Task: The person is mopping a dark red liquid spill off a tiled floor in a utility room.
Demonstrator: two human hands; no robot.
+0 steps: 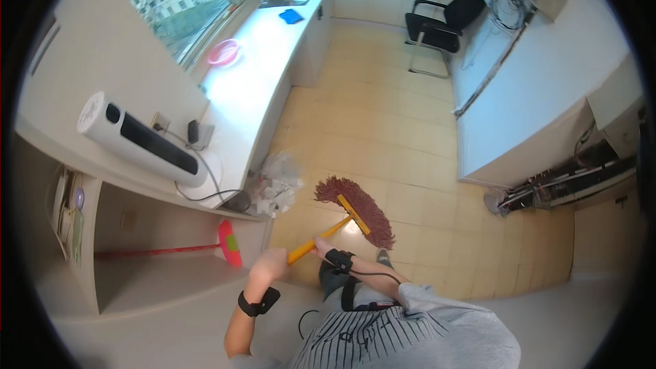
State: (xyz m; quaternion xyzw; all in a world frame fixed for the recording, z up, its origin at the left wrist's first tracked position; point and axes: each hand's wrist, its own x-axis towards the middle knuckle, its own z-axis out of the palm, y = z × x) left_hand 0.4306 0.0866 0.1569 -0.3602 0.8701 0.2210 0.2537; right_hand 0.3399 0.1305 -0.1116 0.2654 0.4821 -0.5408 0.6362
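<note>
A mop with a yellow handle [335, 228] stands slanted before me, its wide maroon string head [365, 211] spread on the floor. My left hand [269, 265] is wrapped around the upper end of the handle. Lower down, my right hand [322, 247] grips the same handle; its fingers are partly hidden. Both wrists carry a black strapped device, and a cable runs along the right forearm. The shoe [382, 255] showing below me is close to the near end of the mop head.
Left of the mop, a clear bag of rubbish [279, 184] leans by the counter [246, 107]. A white tower fan [143, 138] stands on it, its cord hanging. A red broom [230, 243] lies in a cubby. A black chair [435, 28] and a wall stub [523, 123] stand right.
</note>
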